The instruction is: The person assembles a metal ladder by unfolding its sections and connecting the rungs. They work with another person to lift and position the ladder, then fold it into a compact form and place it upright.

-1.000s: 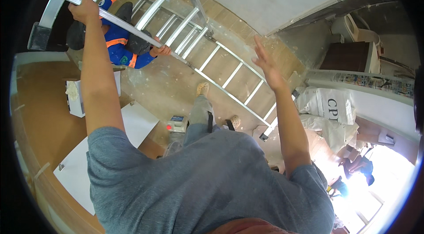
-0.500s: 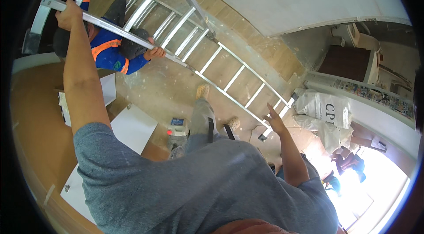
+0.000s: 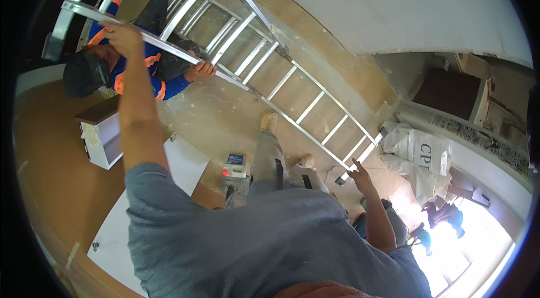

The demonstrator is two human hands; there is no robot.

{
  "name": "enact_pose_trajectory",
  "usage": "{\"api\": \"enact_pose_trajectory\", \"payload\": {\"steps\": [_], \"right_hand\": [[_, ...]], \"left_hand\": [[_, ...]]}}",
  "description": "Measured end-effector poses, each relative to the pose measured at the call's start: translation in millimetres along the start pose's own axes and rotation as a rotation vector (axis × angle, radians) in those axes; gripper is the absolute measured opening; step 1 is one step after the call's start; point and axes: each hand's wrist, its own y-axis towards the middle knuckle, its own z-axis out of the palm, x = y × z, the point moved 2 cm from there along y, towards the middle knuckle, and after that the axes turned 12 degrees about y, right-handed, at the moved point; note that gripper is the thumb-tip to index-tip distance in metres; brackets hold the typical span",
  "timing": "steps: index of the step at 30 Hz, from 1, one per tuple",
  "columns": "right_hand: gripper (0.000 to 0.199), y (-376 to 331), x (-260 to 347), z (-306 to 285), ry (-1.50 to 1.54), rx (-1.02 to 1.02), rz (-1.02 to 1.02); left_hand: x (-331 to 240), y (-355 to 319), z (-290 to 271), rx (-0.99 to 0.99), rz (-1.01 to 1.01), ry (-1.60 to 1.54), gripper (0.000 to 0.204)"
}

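My left hand (image 3: 122, 34) is raised and gripped around the near rail of a long aluminium ladder (image 3: 292, 81) that runs tilted from upper left to lower right. My right hand (image 3: 360, 174) hangs low with its fingers spread, holding nothing, close to the ladder's foot. A co-worker in a blue and orange jacket (image 3: 140, 61) stands below the ladder at the upper left, one hand on the same rail. My grey shirt and legs fill the lower middle of the view.
A dusty tiled floor (image 3: 214, 106) lies below. A small white cabinet (image 3: 101, 132) and a white board (image 3: 169, 168) sit at the left. A small blue and white box (image 3: 235, 163) lies by my feet. White sacks (image 3: 419, 151) lean at the right beside a doorway.
My right hand has dropped from high beside the ladder down toward its foot. My left hand has stayed on the rail. The ladder has shifted a little in view.
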Motion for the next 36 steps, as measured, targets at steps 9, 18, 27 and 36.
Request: {"api": "enact_pose_trajectory", "payload": {"steps": [9, 18, 27, 36], "right_hand": [[0.067, 15, 43, 0, 0.022, -0.001, -0.156], [0.063, 4, 2, -7, 0.072, -0.018, -0.134], [0.063, 11, -50, -37, -0.061, -0.029, -0.211], [0.060, 25, -129, -75, 0.159, -0.096, -0.225]], "left_hand": [[2, -258, 76, 0.743, 0.274, -0.221, 0.066], [155, -626, -21, 1.601, 0.743, -0.057, 0.059], [234, -545, -77, 1.304, 0.539, -0.072, 0.040], [152, -564, -185, 1.603, -0.049, -0.522, 0.038]]}}
